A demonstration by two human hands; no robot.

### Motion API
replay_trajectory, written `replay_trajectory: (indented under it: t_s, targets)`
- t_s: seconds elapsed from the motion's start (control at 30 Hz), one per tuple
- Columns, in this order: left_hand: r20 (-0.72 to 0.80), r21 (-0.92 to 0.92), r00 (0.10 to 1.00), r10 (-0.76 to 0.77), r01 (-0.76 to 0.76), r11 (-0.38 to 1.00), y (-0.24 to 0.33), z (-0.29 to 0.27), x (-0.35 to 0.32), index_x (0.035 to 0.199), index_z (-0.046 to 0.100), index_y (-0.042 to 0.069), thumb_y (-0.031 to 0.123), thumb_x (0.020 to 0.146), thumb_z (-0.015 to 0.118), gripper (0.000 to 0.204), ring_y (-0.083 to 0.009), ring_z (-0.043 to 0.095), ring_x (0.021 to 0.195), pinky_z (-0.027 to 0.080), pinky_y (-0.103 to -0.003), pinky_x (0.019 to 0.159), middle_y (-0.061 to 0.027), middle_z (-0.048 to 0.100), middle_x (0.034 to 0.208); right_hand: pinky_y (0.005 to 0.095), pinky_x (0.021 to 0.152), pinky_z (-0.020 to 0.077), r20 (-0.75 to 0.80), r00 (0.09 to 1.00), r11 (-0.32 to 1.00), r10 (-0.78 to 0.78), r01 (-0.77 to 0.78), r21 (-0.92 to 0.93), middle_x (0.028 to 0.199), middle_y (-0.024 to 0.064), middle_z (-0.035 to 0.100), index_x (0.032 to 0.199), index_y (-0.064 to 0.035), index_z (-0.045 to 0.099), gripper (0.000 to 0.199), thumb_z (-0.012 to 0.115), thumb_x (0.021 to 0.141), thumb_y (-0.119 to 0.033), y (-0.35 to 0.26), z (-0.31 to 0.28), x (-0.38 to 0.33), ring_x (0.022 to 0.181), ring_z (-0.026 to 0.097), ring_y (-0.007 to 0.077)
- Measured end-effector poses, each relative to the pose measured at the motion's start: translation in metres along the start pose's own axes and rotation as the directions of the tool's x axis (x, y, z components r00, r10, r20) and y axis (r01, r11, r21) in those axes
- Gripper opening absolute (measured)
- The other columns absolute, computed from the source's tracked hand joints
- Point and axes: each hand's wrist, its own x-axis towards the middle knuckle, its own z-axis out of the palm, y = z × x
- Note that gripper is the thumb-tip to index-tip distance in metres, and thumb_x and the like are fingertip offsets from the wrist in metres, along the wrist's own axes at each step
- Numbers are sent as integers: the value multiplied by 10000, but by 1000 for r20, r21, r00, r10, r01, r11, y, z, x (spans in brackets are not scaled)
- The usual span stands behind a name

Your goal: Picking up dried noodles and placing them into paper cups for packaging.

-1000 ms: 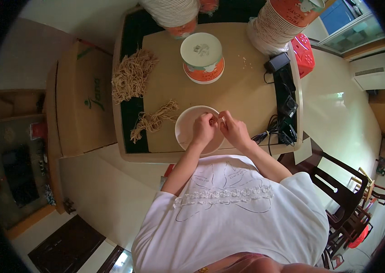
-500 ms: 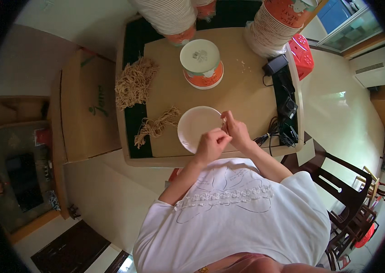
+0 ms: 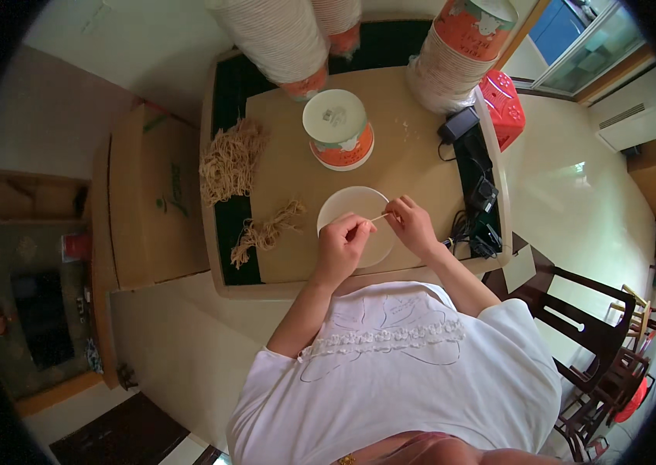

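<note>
A short, thin tan strand, string-like (image 3: 380,217), stretches between my two hands. My left hand (image 3: 343,242) pinches one end with its fingers curled. My right hand (image 3: 413,226) pinches the other end between thumb and fingers. Beneath them a white round paper tub (image 3: 337,206) stands on a cardboard sheet, partly hidden by my left hand. To its left lies a small loose bundle of tan string (image 3: 267,230), with a larger tangled heap of string (image 3: 233,163) behind that. An orange and pale green paper tub (image 3: 347,147) stands upside down beyond the white one.
Tall stacks of paper tubs rise at the back left (image 3: 278,39) and back right (image 3: 460,58). Black adapters (image 3: 460,124) and cables (image 3: 463,225) line the table's right edge. A red stool (image 3: 504,108) and a dark chair (image 3: 576,318) stand to the right, a large cardboard box (image 3: 157,198) to the left.
My hands have drawn apart, and a strand now shows between them. The view has shifted, so the table things sit slightly lower in it.
</note>
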Motion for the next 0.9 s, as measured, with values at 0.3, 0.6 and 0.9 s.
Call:
replay_trajectory:
  t_s: [0.3, 0.6, 0.9]
  targets:
    - [31, 24, 997, 65, -66, 998, 10, 5, -3, 804, 648, -3, 93, 882, 545, 161, -98, 532, 656, 409, -244, 590, -41, 593, 711, 330, 617, 470, 52, 998, 999, -38, 38, 4, 814, 63, 565, 974, -110, 612, 161, 640, 818, -136, 2, -7, 11, 715, 581, 227]
    - [111, -56, 993, -36, 42, 998, 27, 1, 7, 854, 652, -3, 125, 908, 540, 179, -77, 552, 728, 438, -233, 660, -28, 638, 767, 216, 699, 426, 250, 873, 600, 419, -473, 644, 881, -2, 576, 1216, -87, 519, 349, 531, 936, -295, 96, 13, -13, 780, 521, 78]
    - [184, -44, 981, 67, -60, 997, 42, 5, 4, 849, 649, 4, 124, 904, 538, 173, -91, 554, 728, 433, -238, 656, -49, 636, 792, 284, 700, 469, 646, 616, 255, 451, -782, 568, 900, 21, 635, 1069, -113, 593, 399, 451, 933, -460, 80, 25, -13, 755, 587, 120]
